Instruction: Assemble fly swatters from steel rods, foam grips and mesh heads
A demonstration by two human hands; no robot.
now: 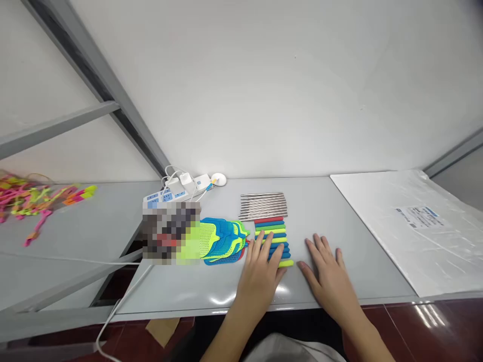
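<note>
My left hand lies with its fingers spread over a row of coloured tubes, which are red, blue, green and yellow. It covers part of the row. My right hand rests on the grey table to the right of the tubes, fingers outstretched and holding nothing. Just behind the tubes is a row of thin metal rods, side by side. Left of my left hand, several perforated fly swatter heads in blue and yellow-green overlap in a pile, with a bit of red showing beneath.
A white power strip with plugs and cables stands at the back left, beside a round white device. A blurred patch hides something near the swatter heads. A plastic-wrapped white panel lies right. Colourful pieces lie far left.
</note>
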